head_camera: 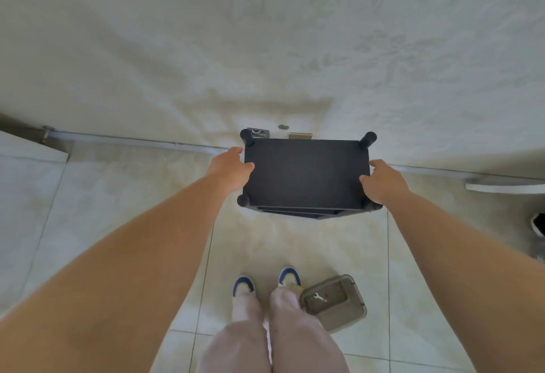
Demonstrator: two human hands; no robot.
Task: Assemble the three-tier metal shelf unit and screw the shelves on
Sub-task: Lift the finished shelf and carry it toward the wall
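Note:
The black metal shelf unit (306,175) stands upright on the tiled floor against the pale wall, seen from above. Its top shelf is a flat dark rectangle with round post caps at the corners, and edges of lower shelves show beneath its near side. My left hand (230,170) grips the left edge of the top shelf, thumb on top. My right hand (383,181) grips the right edge the same way, near the front right post.
A clear plastic box (333,302) with a small wrench inside lies on the floor by my right foot. Small bits of packaging and hardware (283,132) lie behind the shelf at the wall. A white object (504,187) and a shoe (538,225) are at the right.

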